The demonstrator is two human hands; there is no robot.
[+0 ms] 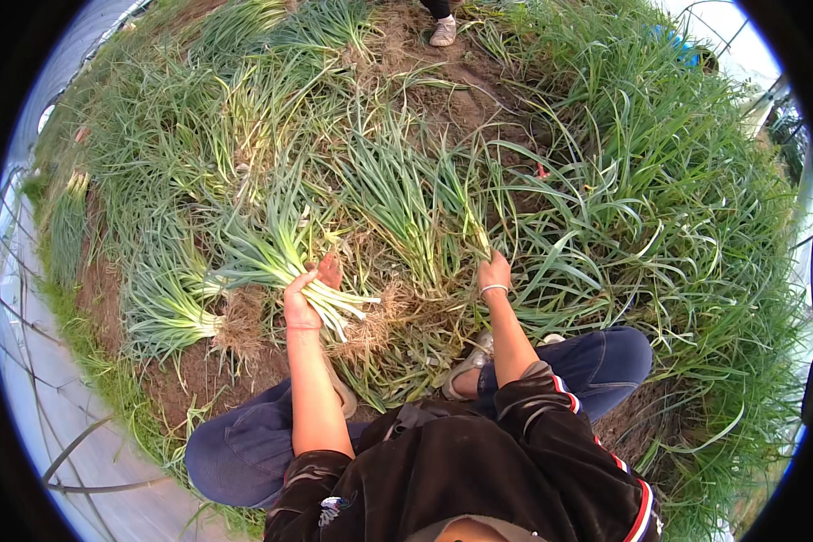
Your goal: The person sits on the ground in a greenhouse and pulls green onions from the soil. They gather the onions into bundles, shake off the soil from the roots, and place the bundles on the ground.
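Note:
My left hand (301,305) is closed around a bunch of green onions (284,264), whose white root ends and brown roots point right. My right hand (494,272), with a pale band at the wrist, grips the lower end of a smaller green onion stalk bunch (471,220), its leaves pointing away from me. Between the two hands, a loose pile of green onions (406,223) lies on the ground with its leaves pointing away. Left of my left hand lies a bundle of green onions (190,318) with a thick brown mass of roots (239,328).
More onion piles (176,135) cover the ground at the left and top. Tall green leaves (650,203) stand along the right. Another person's shoe (443,32) is at the top. Plastic sheeting (61,379) and a bent pole (74,454) border the left side.

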